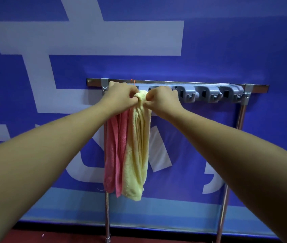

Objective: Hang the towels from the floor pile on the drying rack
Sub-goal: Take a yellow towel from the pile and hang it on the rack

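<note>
While left hand (121, 96) and right hand (162, 100) pinch the yellow towel (137, 146) at the rack (207, 85), left end, it drops straight down, midway between them.

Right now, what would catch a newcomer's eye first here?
Both hands meet mid-frame: the left hand and right hand pinch the bunched top of a yellow towel at the grey hook rail. A pink towel hangs beside it on the left, both against a blue and white wall.

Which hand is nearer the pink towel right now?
Left. The left hand is right above the pink towel, pinching the top of the yellow towel; the right hand pinches it from the other side.
</note>
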{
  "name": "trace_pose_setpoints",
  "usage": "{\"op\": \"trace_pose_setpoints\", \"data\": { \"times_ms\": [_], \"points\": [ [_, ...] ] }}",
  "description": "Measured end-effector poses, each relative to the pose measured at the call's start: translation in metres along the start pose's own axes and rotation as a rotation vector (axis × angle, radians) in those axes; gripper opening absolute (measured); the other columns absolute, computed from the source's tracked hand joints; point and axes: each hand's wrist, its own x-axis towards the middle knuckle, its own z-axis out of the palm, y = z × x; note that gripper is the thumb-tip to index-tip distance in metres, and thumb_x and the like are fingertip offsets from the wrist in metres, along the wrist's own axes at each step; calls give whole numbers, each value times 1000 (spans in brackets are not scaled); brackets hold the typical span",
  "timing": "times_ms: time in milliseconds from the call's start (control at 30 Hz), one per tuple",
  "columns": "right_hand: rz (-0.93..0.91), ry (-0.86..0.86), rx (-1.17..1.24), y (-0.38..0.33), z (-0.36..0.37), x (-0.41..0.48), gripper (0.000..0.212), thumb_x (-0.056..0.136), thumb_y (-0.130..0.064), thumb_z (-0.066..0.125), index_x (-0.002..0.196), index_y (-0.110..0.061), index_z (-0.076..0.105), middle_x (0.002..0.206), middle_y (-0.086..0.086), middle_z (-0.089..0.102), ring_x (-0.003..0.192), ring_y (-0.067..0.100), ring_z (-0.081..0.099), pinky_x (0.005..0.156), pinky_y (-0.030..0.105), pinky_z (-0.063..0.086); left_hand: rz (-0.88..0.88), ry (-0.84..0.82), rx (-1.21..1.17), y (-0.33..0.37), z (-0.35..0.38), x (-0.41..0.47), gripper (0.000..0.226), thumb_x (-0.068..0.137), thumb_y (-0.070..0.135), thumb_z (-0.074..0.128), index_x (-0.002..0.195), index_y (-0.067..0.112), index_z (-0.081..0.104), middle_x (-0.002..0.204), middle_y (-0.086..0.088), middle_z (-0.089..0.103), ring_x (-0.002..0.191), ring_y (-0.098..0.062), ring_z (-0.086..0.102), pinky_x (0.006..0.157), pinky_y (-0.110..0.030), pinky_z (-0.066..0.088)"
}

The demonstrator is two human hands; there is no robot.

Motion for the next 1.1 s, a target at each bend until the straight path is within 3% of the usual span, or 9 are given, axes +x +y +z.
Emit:
{"op": "trace_pose_setpoints", "data": {
  "times_ms": [100, 267, 433, 567, 667, 733, 800, 1000, 1100],
  "points": [
    [5, 63, -54, -7, -1, -5, 16, 82, -14, 55, 70, -14, 65, 69, 2, 59, 83, 27, 50, 78, 39, 34, -61, 64, -79, 5, -2, 0, 23, 85, 22, 57, 99, 24, 74, 95, 2, 75, 94, -21, 64, 97, -40, 44],
    [59, 24, -117, -6, -4, -15, 25, 77, -9, 53, 57, -14, 37, 57, 2, 34, 62, 27, 34, 50, 31, 18, -27, 34, -127, 9, -2, -10, 27, 89, 15, 60, 113, 15, 72, 107, -2, 72, 103, -20, 63, 91, -28, 46],
    [173, -31, -3, -9, -5, -20, 17, 75, -7, 54, 62, -12, 45, 59, 2, 38, 54, 25, 35, 46, 26, 24, -32, -83, -152, 8, 5, -26, 45, 87, 18, 61, 132, 20, 58, 119, -1, 67, 108, -21, 61, 93, -37, 49],
    [212, -80, 73, -11, -3, -32, 18, 76, -7, 55, 60, -9, 47, 57, 6, 44, 56, 30, 42, 47, 28, 30, -106, -123, -327, 10, 7, -46, 42, 81, 22, 60, 123, 25, 60, 102, 4, 68, 93, -16, 65, 87, -41, 53],
    [228, -74, 191, -12, -6, -44, 19, 75, -14, 51, 72, -1, 64, 71, 16, 67, 74, 38, 63, 54, 34, 47, -170, -121, -446, 12, 10, -66, 41, 87, 20, 61, 128, 20, 59, 114, 5, 68, 103, -9, 64, 93, -29, 51],
    [238, -103, 235, -13, -8, -59, 30, 78, -26, 48, 77, 0, 65, 73, 15, 69, 75, 36, 64, 59, 36, 51, -228, -142, -474, 12, 15, -85, 41, 89, 14, 64, 129, 14, 59, 117, 3, 67, 107, -9, 63, 94, -21, 46],
    [255, -150, 242, -11, -5, -80, 28, 81, -30, 50, 75, -4, 59, 69, 11, 63, 70, 34, 59, 59, 38, 50, -272, -164, -484, 10, 23, -107, 34, 88, 13, 65, 122, 13, 61, 113, 2, 68, 104, -10, 63, 92, -22, 47],
    [371, -361, 180, 7, 35, -169, 48, 83, -46, 50, 112, -9, 61, 101, 8, 68, 92, 30, 64, 84, 44, 55, -371, -328, -407, 8, 59, -184, 15, 86, 15, 64, 101, 17, 67, 92, 9, 67, 84, -5, 60, 66, -4, 40],
    [448, -464, 147, 17, 65, -219, 47, 88, -45, 51, 116, -8, 59, 108, 12, 67, 97, 32, 61, 89, 44, 51, -406, -461, -362, 9, 87, -226, 9, 85, 13, 64, 92, 15, 68, 82, 5, 67, 74, -10, 60, 61, -11, 42]
  ]
}}
